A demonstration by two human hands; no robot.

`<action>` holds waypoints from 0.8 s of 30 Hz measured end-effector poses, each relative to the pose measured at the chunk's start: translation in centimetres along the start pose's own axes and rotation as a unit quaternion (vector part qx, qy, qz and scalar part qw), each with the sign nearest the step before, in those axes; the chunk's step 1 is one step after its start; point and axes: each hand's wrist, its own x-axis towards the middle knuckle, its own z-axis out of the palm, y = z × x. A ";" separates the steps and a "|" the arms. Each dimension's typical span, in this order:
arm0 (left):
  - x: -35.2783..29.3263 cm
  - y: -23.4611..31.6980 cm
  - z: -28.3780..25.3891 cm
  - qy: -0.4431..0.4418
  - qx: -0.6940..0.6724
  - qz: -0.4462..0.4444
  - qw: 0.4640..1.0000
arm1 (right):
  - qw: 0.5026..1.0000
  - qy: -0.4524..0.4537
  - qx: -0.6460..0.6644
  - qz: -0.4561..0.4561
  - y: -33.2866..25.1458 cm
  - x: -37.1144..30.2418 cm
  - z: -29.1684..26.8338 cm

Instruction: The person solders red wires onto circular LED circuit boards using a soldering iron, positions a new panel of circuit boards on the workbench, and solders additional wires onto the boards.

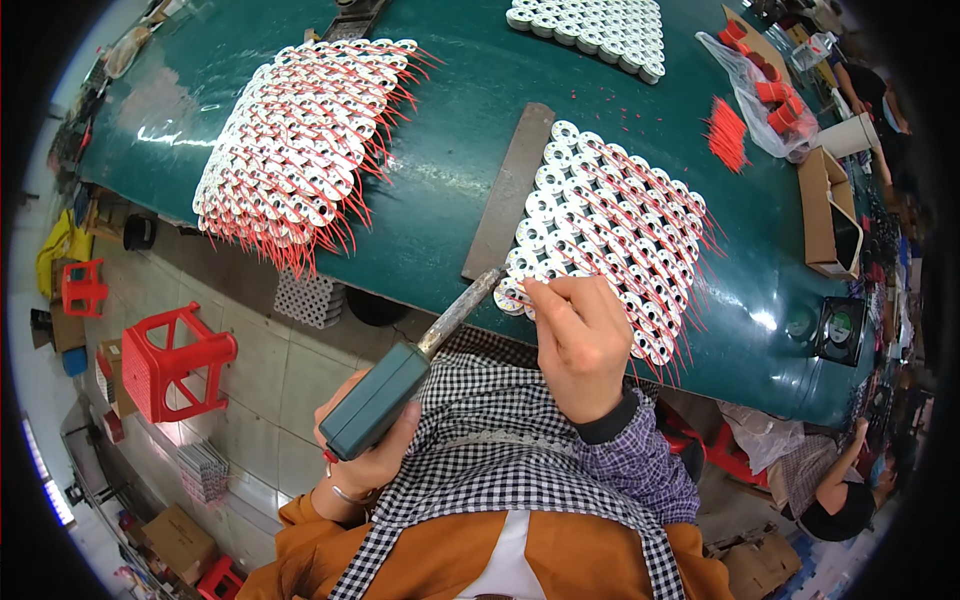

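Observation:
My left hand (372, 450) is wrapped round a green soldering gun (375, 400). Its long metal barrel points up and right, with the tip at the near left corner of a block of white round discs (610, 235). Many of these discs carry thin red wires, whose loose ends stick out along the block's right side. At that same corner my right hand (587, 345) is closed in a pinch on a thin red wire (515, 291), partly hidden by the fingers. A flat brown bar (510, 195) lies along the block's left side.
On the green table (440, 150), a larger wired disc block (300, 150) lies left and an unwired one (600, 30) at the back. Cut red wires (727, 135), a bag of red spools (765, 100) and an open cardboard box (830, 215) are right. Red stools (172, 360) stand left.

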 end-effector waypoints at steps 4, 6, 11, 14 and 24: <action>0.5 0.1 0.4 -0.002 0.023 0.018 1.000 | 1.000 0.003 0.012 0.011 0.8 0.2 0.8; 0.8 0.3 0.6 -0.006 0.032 0.021 0.999 | 1.000 0.006 0.009 0.008 1.0 0.1 1.2; 1.5 0.8 1.0 -0.015 0.051 0.036 0.998 | 1.000 -0.004 -0.006 0.005 1.1 0.2 1.3; 1.9 1.2 1.1 -0.025 0.060 0.059 0.996 | 1.000 -0.011 -0.008 0.013 1.0 0.3 1.3; 2.4 2.0 1.8 -0.019 0.065 0.055 0.996 | 1.000 -0.016 -0.014 0.018 0.9 0.7 1.4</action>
